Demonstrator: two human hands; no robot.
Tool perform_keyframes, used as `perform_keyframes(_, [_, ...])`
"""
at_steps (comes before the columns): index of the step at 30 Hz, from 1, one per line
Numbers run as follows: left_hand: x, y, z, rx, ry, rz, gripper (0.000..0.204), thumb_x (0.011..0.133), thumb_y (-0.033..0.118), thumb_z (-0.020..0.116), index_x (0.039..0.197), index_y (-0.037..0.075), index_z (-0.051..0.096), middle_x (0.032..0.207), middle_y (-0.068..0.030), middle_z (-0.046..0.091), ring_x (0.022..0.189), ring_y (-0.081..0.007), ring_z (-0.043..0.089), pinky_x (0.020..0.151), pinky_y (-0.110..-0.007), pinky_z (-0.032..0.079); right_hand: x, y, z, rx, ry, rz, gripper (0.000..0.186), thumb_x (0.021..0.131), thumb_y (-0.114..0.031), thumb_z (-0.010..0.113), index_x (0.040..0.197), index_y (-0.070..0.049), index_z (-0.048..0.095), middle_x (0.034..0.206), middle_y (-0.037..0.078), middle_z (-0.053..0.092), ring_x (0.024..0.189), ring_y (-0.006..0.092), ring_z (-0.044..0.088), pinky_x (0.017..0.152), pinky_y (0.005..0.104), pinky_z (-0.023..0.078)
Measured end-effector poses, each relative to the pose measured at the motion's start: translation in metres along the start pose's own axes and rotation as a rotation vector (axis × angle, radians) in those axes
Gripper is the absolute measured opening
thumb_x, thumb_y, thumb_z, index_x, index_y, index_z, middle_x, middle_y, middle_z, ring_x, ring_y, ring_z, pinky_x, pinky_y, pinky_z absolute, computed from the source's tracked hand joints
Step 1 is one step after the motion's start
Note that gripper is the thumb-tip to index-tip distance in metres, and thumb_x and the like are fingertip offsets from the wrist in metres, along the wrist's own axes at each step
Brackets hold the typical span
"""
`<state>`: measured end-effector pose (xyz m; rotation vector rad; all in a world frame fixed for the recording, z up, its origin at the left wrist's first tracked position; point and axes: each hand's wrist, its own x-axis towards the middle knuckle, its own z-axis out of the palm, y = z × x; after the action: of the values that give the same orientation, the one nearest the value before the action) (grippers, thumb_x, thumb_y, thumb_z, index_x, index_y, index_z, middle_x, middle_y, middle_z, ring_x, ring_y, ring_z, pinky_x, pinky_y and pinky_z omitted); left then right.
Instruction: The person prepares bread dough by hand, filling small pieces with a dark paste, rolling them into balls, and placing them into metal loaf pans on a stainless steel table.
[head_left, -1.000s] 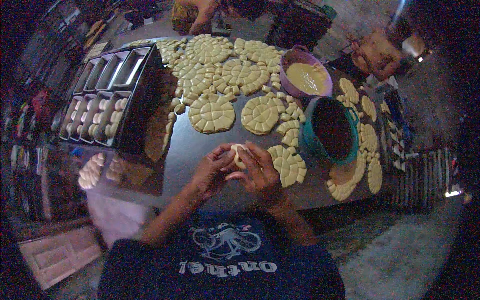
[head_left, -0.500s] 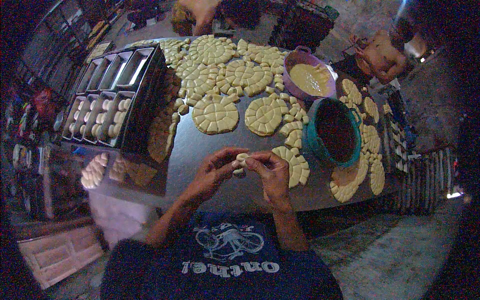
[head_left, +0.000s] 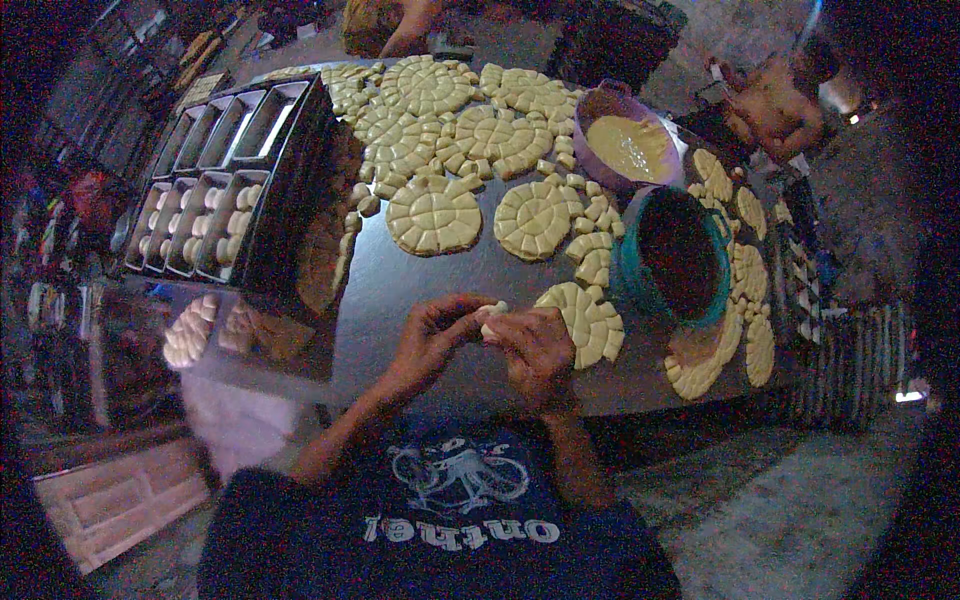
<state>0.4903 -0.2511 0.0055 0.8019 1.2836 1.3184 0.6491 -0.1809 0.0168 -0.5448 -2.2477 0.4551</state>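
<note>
Between my hands, just above the near part of the metal table (head_left: 400, 300), is a small pale piece of dough (head_left: 489, 328). My left hand (head_left: 440, 335) pinches it from the left, with thumb and fingers together. From the other side my right hand (head_left: 530, 350) closes over it, its curled fingers hiding part of the dough. Right beside my right hand lies a cut round of dough (head_left: 588, 325), scored into wedges. Two more scored rounds, a left one (head_left: 434, 215) and a right one (head_left: 535, 220), lie farther back.
At the left stands a dark rack of metal loaf pans (head_left: 215, 225); the nearer pans hold dough balls. A purple tub (head_left: 600, 165) with pale yellow batter and a teal tub (head_left: 630, 265) stand at the right. Another person (head_left: 770, 110) is at the far right.
My right hand has turned over the dough piece, its fingers now curled around it. The dough piece shows less than before. The view has shifted slightly.
</note>
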Motion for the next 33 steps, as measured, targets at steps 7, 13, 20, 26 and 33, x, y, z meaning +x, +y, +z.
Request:
perform_keyframes(7, [-0.006,-0.004,-0.003,0.057,-0.11,0.112,0.023,0.093,0.017,0.062,0.109,0.001,0.065,0.101,-0.0066,0.068,0.092,-0.0152,0.062,0.081,-0.031,0.05,0.003,-0.003,-0.003,0.237,-0.01,0.612,0.023,0.074,-0.015,0.079,0.095,-0.009,0.073,0.091,0.006,0.069,0.085,0.0217,0.064,0.082,0.0346,0.051])
perform_keyframes(13, [0.001,-0.007,0.0,0.107,-0.047,0.088,0.022,0.092,0.018,0.063,0.104,-0.001,0.066,0.091,-0.0071,0.068,0.083,-0.015,0.063,0.075,-0.03,0.051,0.011,0.015,-0.014,0.474,-0.227,0.698,0.015,0.081,-0.013,0.074,0.092,-0.005,0.075,0.1,0.011,0.069,0.092,0.0189,0.064,0.081,0.031,0.051])
perform_keyframes(20, [0.018,0.003,0.018,0.139,-0.008,0.07,0.02,0.092,0.018,0.064,0.1,0.0,0.066,0.086,-0.0069,0.067,0.077,-0.0125,0.062,0.063,-0.027,0.051,0.011,0.043,-0.026,0.579,-0.281,0.732,0.019,0.085,-0.018,0.069,0.092,-0.001,0.074,0.104,0.013,0.069,0.096,0.0192,0.064,0.085,0.0325,0.05])
perform_keyframes(26, [0.03,-0.01,0.021,0.056,0.038,0.187,0.024,0.093,0.015,0.062,0.113,0.005,0.054,0.096,-0.0065,0.066,0.079,-0.0117,0.061,0.06,-0.025,0.05,0.012,0.056,-0.013,0.696,-0.234,0.883,0.016,0.082,-0.01,0.071,0.095,-0.002,0.072,0.105,0.012,0.069,0.094,0.0184,0.065,0.085,0.0316,0.051])
perform_keyframes(33, [0.032,-0.033,0.018,-0.268,-0.149,0.087,0.048,0.086,0.002,0.064,0.126,0.009,0.039,0.103,-0.0049,0.065,0.091,-0.0115,0.06,0.068,-0.024,0.049,0.005,0.076,-0.008,0.885,-0.422,0.886,0.036,0.08,-0.003,0.07,0.116,0.0,0.063,0.102,0.007,0.069,0.09,0.0145,0.066,0.081,0.0294,0.053])
